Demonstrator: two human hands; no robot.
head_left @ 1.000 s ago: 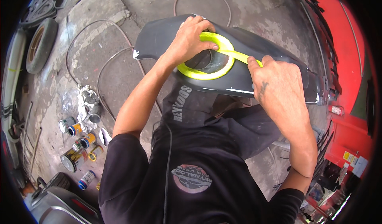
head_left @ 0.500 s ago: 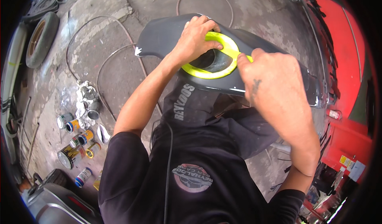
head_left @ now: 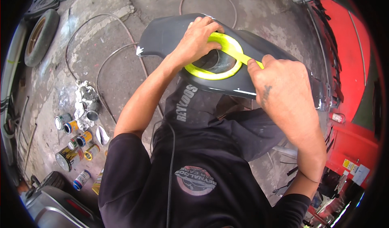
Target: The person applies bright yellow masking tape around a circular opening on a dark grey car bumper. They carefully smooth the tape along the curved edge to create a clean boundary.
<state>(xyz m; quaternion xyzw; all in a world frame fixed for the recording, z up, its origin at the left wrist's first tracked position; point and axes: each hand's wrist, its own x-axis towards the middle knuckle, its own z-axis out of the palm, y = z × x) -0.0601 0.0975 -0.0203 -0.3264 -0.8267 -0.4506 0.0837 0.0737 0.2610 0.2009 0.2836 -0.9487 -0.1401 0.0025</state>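
My left hand (head_left: pixel 196 39) is closed on the far left side of a bright yellow-green tape roll (head_left: pixel 216 75), thumb resting over its inner edge. From the roll's right side a short tape strip (head_left: pixel 246 59) runs to my right hand (head_left: pixel 281 80), which pinches its end between thumb and curled fingers. Under the roll lies a dark grey, curved car body panel (head_left: pixel 160 31) with white chipped spots along its edges. Through the ring's middle, part of the panel and a dark round opening (head_left: pixel 208 60) show. The fingertips of my right hand are partly hidden.
Paint cans (head_left: pixel 75 157) and a crumpled silvery-white wrapping (head_left: pixel 85 102) are on the concrete floor at left. A hose (head_left: pixel 99 66) loops across the floor. A tyre (head_left: pixel 41 37) lies at far left. Red car body parts (head_left: pixel 344 33) stand along the right.
My right hand has shifted slightly right and down, so a longer stretch of tape shows between it and the roll. My left hand stays on the roll.
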